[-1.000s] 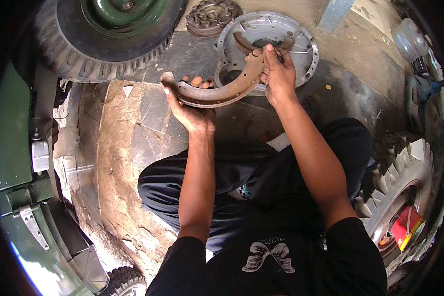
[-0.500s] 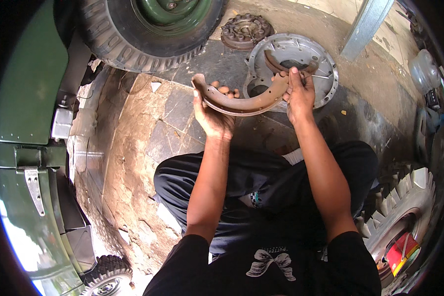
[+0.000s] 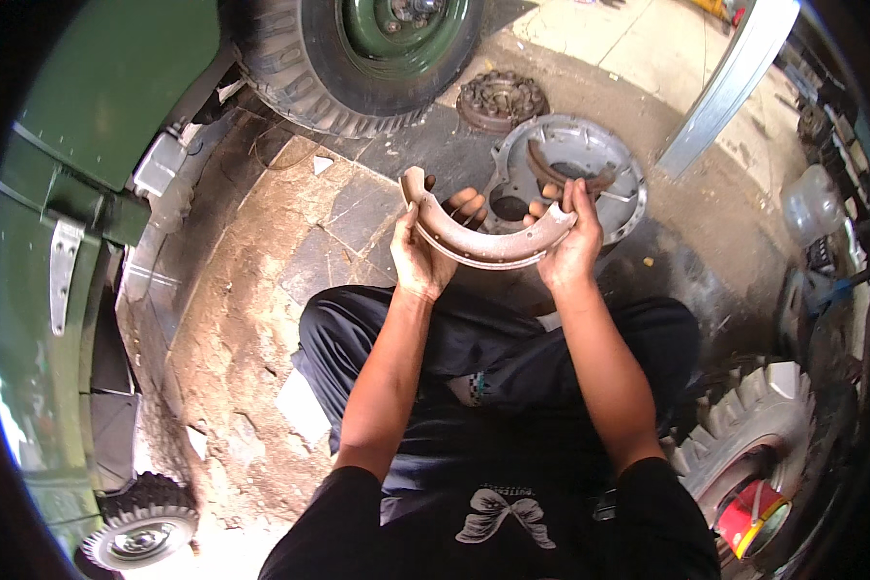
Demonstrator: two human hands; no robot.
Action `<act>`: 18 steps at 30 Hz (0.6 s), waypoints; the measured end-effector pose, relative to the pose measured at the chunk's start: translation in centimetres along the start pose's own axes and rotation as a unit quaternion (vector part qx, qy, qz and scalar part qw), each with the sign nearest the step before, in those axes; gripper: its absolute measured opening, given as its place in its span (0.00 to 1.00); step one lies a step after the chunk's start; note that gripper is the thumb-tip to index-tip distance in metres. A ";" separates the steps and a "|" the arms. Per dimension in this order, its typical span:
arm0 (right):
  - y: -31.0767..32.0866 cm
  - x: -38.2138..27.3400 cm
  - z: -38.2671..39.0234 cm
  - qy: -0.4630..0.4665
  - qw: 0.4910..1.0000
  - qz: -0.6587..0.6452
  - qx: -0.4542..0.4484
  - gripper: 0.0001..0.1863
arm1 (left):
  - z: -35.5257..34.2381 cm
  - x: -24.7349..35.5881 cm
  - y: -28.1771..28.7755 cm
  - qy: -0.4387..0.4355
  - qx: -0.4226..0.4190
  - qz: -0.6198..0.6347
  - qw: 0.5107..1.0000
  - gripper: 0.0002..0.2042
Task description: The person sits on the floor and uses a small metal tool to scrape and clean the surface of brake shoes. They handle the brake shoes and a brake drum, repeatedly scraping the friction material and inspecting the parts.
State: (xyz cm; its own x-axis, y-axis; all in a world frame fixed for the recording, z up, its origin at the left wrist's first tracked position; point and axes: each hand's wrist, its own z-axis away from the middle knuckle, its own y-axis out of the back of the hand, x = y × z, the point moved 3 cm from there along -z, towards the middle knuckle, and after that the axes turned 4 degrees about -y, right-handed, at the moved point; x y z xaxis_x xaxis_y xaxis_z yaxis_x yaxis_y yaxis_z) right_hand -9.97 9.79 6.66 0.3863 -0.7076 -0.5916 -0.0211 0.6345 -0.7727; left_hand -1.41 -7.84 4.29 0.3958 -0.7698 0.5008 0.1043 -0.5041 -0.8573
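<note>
- A green vehicle body [image 3: 97,87] fills the left side from near to far.
- The seated person [image 3: 503,522], in black, has both forearms stretched away from the body.
- At the far side stands a big tyre [image 3: 300,72] on a green wheel.
- A chunky tyre [image 3: 749,411] leans in the near right corner.
- A metal post [image 3: 730,92] rises at the far right.
- A round grey housing [image 3: 632,172] lies on the floor just beyond the hands.
- The curved rusty shoe [image 3: 488,251] is held up between both hands, its ends pointing away from the person.
- The left hand [image 3: 423,253] grips its left end, thumb on the outside, fingertips showing past the inner edge.
- The right hand [image 3: 575,246] has its fingers closed around the right end.
- A dark round part [image 3: 502,101] sits beyond the housing.
- A red tin [image 3: 744,517] is by the chunky tyre.
</note>
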 end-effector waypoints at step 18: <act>-2.8 -3.9 8.5 0.141 0.990 -0.004 -0.015 0.11 | 5.0 -4.6 -6.5 0.042 0.039 0.201 0.978 0.29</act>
State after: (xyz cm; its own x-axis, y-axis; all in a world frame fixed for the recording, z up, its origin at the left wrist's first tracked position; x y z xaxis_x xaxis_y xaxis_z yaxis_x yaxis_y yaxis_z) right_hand -3.56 13.41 13.03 0.1146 -0.7742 -0.6225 -0.0475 0.6217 -0.7818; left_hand 0.69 0.88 6.94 0.3437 -0.9305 0.1269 0.0269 -0.1254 -0.9917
